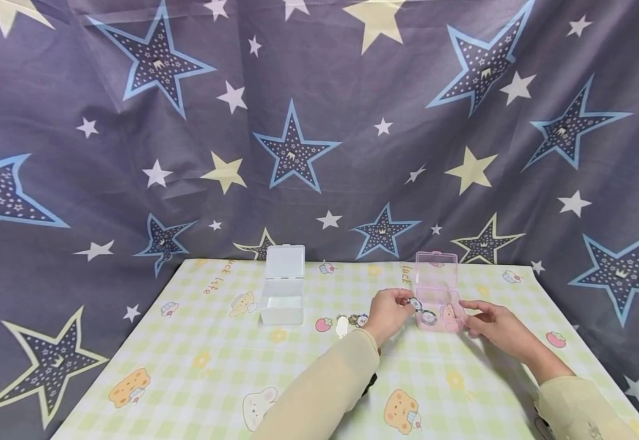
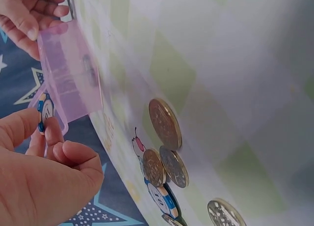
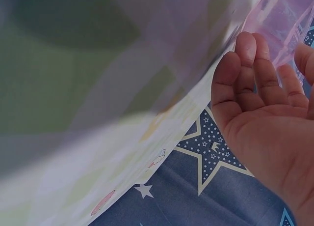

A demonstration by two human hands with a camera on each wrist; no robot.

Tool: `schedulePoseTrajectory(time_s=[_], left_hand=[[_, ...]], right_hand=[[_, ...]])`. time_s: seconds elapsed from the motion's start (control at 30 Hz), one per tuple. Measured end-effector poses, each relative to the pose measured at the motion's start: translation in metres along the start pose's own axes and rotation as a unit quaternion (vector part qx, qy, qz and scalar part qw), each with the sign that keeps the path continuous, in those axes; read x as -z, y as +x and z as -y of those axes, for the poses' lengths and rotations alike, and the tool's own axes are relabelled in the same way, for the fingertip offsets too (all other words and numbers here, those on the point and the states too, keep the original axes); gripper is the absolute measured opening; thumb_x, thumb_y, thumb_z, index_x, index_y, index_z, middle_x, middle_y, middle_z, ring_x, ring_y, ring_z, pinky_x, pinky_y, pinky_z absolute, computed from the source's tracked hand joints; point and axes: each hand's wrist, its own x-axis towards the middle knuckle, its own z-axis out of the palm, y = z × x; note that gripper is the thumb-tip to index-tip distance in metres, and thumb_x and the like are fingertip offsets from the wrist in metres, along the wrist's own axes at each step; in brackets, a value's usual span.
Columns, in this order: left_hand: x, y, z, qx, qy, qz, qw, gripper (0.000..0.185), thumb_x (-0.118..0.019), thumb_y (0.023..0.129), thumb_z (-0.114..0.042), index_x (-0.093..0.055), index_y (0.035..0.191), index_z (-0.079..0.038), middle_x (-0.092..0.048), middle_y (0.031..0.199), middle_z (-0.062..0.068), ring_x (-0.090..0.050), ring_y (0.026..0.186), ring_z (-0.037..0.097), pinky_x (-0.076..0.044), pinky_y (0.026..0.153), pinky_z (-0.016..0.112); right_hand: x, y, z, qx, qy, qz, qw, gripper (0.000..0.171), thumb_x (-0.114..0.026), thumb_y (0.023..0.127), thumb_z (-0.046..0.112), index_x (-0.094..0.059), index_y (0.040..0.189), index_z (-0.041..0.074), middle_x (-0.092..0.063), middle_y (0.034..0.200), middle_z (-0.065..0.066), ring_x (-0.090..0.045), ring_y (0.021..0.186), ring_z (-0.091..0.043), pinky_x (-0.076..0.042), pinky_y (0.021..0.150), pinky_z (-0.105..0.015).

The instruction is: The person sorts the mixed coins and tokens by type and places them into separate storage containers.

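A small open pink box (image 1: 436, 287) stands on the checked tablecloth (image 1: 198, 342), lid upright. My left hand (image 1: 410, 304) pinches a round blue-and-white token (image 1: 415, 304) at the box's left edge. In the left wrist view that token (image 2: 45, 110) sits between thumb and fingers of the left hand (image 2: 41, 125), against the pink box (image 2: 68, 83). My right hand (image 1: 472, 313) holds the box's right end between thumb and fingers. Another round token (image 1: 428, 316) lies inside the box. The right wrist view shows the right hand (image 3: 265, 59) against the pink box (image 3: 284, 14).
An open clear box (image 1: 282, 293) stands left of centre on the table. Several coins and tokens (image 1: 352, 320) lie just left of my left hand; the coins (image 2: 165, 123) look brass-coloured. A starred dark cloth (image 1: 297, 122) hangs behind the table.
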Motion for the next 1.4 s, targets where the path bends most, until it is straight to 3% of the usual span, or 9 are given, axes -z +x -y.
schedulePoseTrajectory(time_s=[0.37,0.67,0.87,1.17,1.4], left_hand=[[-0.002,-0.002,-0.001,-0.032,0.002,0.006,0.9995,0.027,-0.076,0.090,-0.002,-0.082,0.116,-0.006,-0.079,0.100,0.003,-0.061,0.084,0.001,-0.052,0.082,0.019],[-0.001,-0.006,-0.002,-0.026,0.006,0.030,0.9992,0.033,-0.077,0.095,-0.008,-0.078,0.128,-0.008,-0.082,0.104,0.002,-0.072,0.097,0.010,-0.056,0.090,0.023],[0.001,-0.005,0.001,-0.034,0.012,0.025,0.9990,0.031,-0.077,0.097,-0.011,-0.078,0.128,-0.007,-0.082,0.106,0.003,-0.074,0.104,0.014,-0.056,0.096,0.027],[0.022,-0.002,0.006,-0.036,0.009,0.024,0.9990,0.030,-0.075,0.099,-0.012,-0.077,0.129,-0.008,-0.082,0.105,0.003,-0.073,0.102,0.014,-0.057,0.094,0.028],[0.040,0.001,0.016,-0.022,0.007,0.028,0.9993,0.032,-0.074,0.100,-0.014,-0.076,0.132,-0.009,-0.080,0.110,0.003,-0.069,0.096,0.009,-0.055,0.082,0.022]], right_hand=[[0.000,0.001,-0.001,-0.001,0.008,0.001,1.000,0.055,-0.063,0.110,0.023,-0.049,0.155,-0.005,-0.080,0.110,-0.017,-0.074,0.092,-0.020,-0.056,0.076,-0.027],[-0.001,0.001,-0.001,-0.004,0.009,0.004,1.000,0.056,-0.063,0.110,0.022,-0.048,0.156,-0.005,-0.080,0.110,-0.017,-0.073,0.090,-0.018,-0.055,0.076,-0.028],[0.000,0.000,0.000,-0.008,0.007,0.005,1.000,0.056,-0.062,0.111,0.024,-0.047,0.157,-0.005,-0.079,0.112,-0.018,-0.073,0.092,-0.018,-0.055,0.076,-0.027],[-0.002,0.000,0.000,-0.012,0.006,0.005,1.000,0.057,-0.063,0.110,0.025,-0.048,0.157,-0.004,-0.080,0.111,-0.015,-0.073,0.092,-0.018,-0.057,0.075,-0.028],[-0.001,-0.001,0.001,-0.013,0.004,0.002,1.000,0.057,-0.062,0.110,0.025,-0.047,0.157,-0.005,-0.079,0.110,-0.016,-0.072,0.090,-0.016,-0.056,0.074,-0.028]])
